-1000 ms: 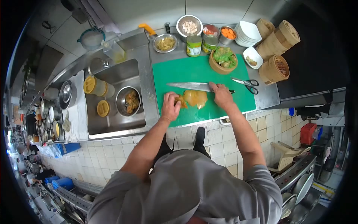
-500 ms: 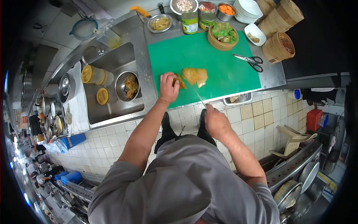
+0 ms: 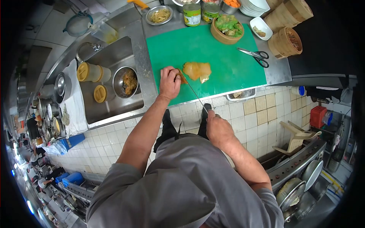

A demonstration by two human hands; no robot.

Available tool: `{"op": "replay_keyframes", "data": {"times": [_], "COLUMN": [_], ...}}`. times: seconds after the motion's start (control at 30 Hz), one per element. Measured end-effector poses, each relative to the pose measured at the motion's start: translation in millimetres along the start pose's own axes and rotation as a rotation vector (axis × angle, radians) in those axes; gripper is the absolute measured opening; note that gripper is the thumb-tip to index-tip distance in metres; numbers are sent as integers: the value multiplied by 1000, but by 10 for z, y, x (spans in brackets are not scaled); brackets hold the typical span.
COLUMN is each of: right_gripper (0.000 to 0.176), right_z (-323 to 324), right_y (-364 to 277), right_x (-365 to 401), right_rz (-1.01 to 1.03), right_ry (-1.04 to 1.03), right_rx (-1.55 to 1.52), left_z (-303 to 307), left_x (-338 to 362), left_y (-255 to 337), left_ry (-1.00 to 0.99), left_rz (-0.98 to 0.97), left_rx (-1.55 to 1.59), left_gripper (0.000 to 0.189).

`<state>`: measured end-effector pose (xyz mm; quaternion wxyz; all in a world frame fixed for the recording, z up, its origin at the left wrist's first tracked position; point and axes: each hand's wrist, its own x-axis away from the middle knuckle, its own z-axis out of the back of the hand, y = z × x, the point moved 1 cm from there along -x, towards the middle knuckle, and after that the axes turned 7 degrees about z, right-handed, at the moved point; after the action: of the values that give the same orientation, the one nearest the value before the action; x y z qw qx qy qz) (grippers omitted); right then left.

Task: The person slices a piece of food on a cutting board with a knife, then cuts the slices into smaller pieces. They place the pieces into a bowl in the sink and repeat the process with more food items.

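On the green cutting board [image 3: 228, 72], my left hand [image 3: 169, 83] presses down with curled fingers on an orange-brown piece of food [image 3: 182, 78], partly hidden under the fingertips. My right hand [image 3: 219, 130] grips the handle of a knife [image 3: 196, 95] in front of the board. Its thin blade reaches up and left over the board edge, the tip right beside the piece under my left hand. Just right of it lies a flat, glossy yellow-brown leafy piece [image 3: 197, 70]. Scissors [image 3: 254, 56] with black handles rest at the board's right side.
A bamboo steamer [image 3: 224, 37] with green leaves stands at the board's back, near cans [image 3: 192, 16] and a bowl of yellow shreds [image 3: 159, 16]. In the sink [image 3: 119, 108] at left sits a metal bowl [image 3: 118, 85] of brown food. More steamers [image 3: 283, 45] stand at right.
My right hand has brought the knife slightly left, so the blade now lies against the piece under my left hand. The whole view has shifted a little.
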<state>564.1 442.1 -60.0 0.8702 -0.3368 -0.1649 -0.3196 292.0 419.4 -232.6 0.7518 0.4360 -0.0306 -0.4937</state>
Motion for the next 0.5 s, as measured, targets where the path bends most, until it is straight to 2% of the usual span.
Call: {"op": "replay_keyframes", "data": {"times": [0.2,0.3,0.37,0.5], "right_gripper": [28,25,23,22], "right_z": [-36,-136,-223,-80], "right_y": [-3,59,97,19], "right_x": [-138,-458,-733,-706], "right_rz": [-11,17,86,62], "right_ry": [-40,-32,75,28], "right_rx": [-30,-43,-65,-70], "left_z": [14,19,15,5], "left_x": [-18,-42,-45,-33], "left_y": [10,16,1,-37], "left_ry": [-17,-43,-41,-47], "left_rz": [11,-4,-1,24], "left_rx": [21,29,29,34], "left_gripper": [24,24,25,26]}}
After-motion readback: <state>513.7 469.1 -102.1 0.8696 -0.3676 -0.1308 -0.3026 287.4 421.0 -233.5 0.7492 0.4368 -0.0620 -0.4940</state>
